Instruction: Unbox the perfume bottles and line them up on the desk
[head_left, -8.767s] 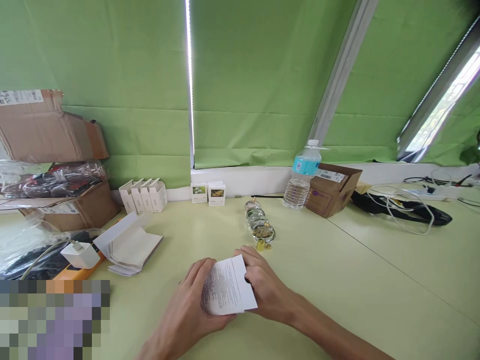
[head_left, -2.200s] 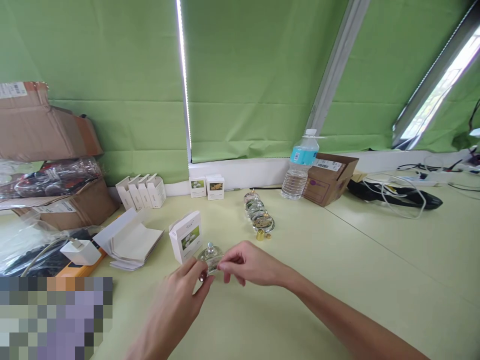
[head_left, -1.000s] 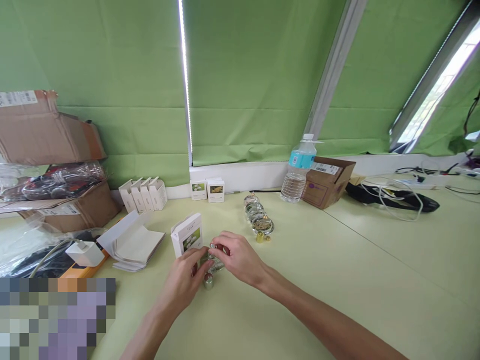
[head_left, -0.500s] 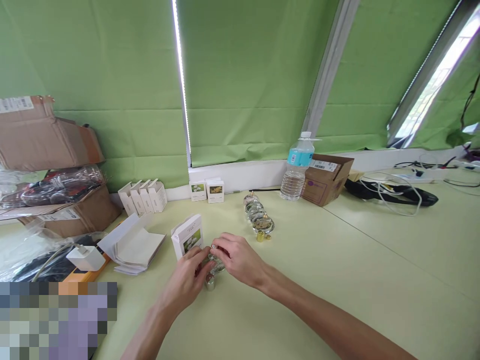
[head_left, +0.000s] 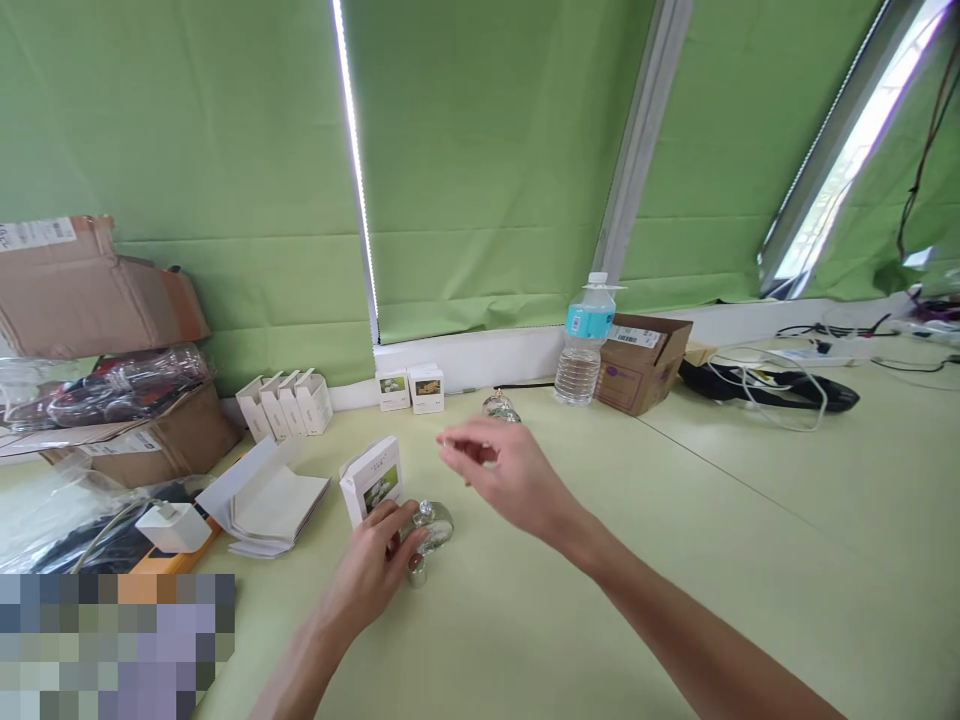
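Observation:
My left hand [head_left: 379, 550] is closed around the side of a small clear glass bottle [head_left: 436, 528] that looks like a perfume bottle, its neck [head_left: 426, 508] uncovered. Just below those fingers a small silvery cap [head_left: 418, 574] stands on the table. My right hand [head_left: 499, 465] is raised to the right of the bottle, fingertips pinched; a tiny pale bit seems to show at them, too small to name. Behind it a row of similar glass bottles [head_left: 498, 404] is mostly hidden. A white box with a flower picture [head_left: 373, 478] stands beside my left hand.
White boxes [head_left: 283, 405] stand at the back left, and two flower-picture boxes [head_left: 426, 390] by the wall. Folded paper [head_left: 281, 505] and a white charger [head_left: 174, 527] lie left. A water bottle [head_left: 581, 350] and brown carton [head_left: 641, 365] stand at the back right.
My right hand has lifted off the glass bottle's neck and moved up and right, now covering part of the bottle row. My left hand stays on the bottle. The view has shifted slightly.

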